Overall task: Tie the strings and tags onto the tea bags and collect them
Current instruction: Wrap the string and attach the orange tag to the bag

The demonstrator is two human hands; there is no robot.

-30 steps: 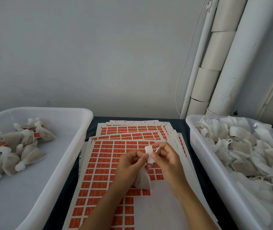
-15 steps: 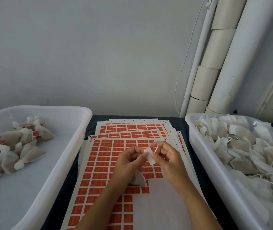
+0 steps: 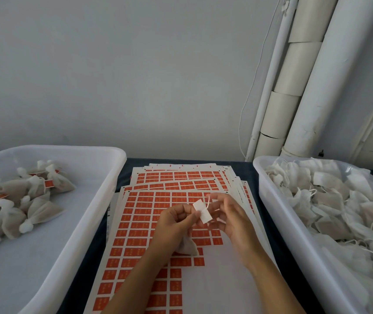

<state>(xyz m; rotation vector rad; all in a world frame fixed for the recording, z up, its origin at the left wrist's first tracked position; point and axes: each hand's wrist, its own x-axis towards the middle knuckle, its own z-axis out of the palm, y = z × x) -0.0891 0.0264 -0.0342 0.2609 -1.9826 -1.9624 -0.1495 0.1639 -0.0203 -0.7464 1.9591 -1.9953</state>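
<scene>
At lower centre, the left hand (image 3: pixel 176 219) is gripping the tea bag (image 3: pixel 187 247) and pinching its white tag (image 3: pixel 202 211). The right hand (image 3: pixel 227 217) is now uncurling, fingers looser than 0.5 s earlier, string (image 3: pixel 208 203) looping between. Sticker sheets (image 3: pixel 149 214) are lying beneath.

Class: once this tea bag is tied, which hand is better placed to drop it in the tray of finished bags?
Left hand: it grips the tea bag, nearer the left tray.
</scene>
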